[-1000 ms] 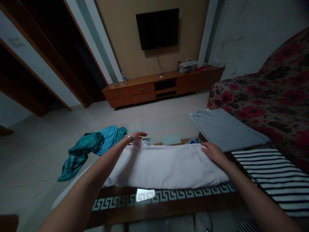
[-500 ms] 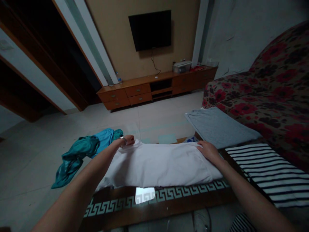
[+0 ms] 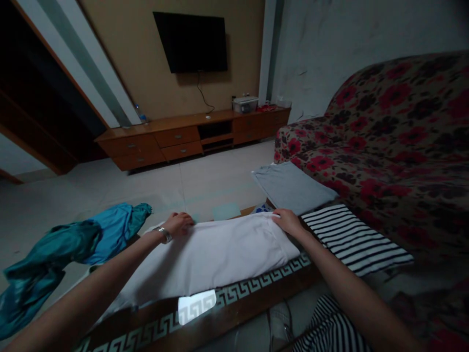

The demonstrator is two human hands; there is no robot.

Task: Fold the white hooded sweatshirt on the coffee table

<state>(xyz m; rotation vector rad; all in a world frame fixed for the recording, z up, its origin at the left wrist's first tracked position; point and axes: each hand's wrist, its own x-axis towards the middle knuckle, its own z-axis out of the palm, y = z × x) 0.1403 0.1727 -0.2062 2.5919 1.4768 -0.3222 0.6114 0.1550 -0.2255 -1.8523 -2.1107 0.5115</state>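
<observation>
Right hand (image 3: 291,224): thumb and fingers closed on the far right corner of a folded white cloth (image 3: 212,254). Left hand (image 3: 178,225): fingers curled low at the cloth's far edge, toward its left part; whether they pinch fabric, I cannot tell from here. Silver-coloured bracelet (image 3: 163,233), one, on the left wrist.

White cloth: a long strip laid lengthwise on the low table (image 3: 240,292), just inside the key-pattern band along the table's near edge.

Striped cloth (image 3: 353,239), black and white: spread flat by the table's right end. Grey cloth (image 3: 293,188): flat, beyond the striped one, close to the sofa; its support is hidden.

Teal and blue fabric (image 3: 98,234): in a crumpled heap, left of the white cloth.

Floral sofa (image 3: 384,132): red blooms, right side. Wooden cabinet (image 3: 179,139): against the far wall, clear box (image 3: 245,104) toward its right end, bottle (image 3: 141,116) near its left; dark-screened television (image 3: 196,44) mounted above
</observation>
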